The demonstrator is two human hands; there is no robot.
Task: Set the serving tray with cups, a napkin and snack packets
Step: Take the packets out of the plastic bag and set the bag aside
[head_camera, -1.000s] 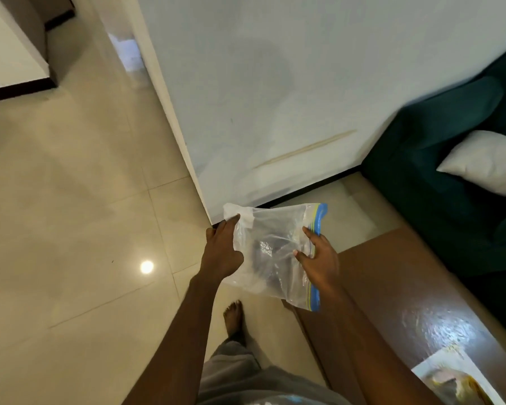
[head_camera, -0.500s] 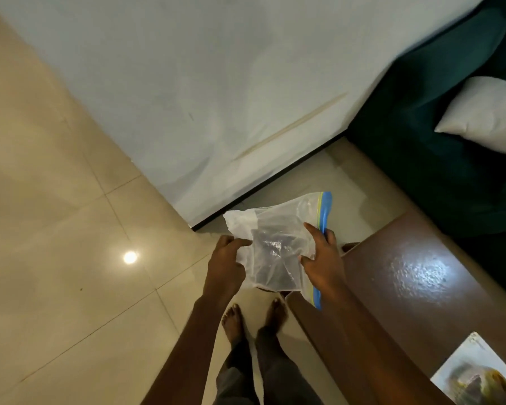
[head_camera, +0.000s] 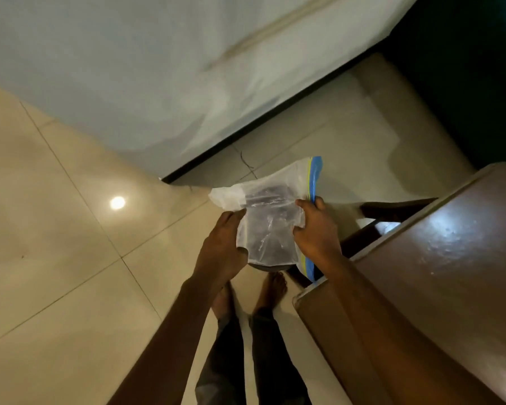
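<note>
My left hand (head_camera: 222,247) curls round the near-left edge of a clear zip bag (head_camera: 269,217), while my right hand (head_camera: 316,232) pinches the opposite side, thumb beside the blue seal strip (head_camera: 314,176). The bag hangs between them over the tiled floor (head_camera: 70,258), just beside the corner of the brown tabletop (head_camera: 438,258). Something dark sits inside; I cannot tell what. My judgement: keep both grips firm, turn the seal uppermost, and part it slowly so nothing spills.
</note>
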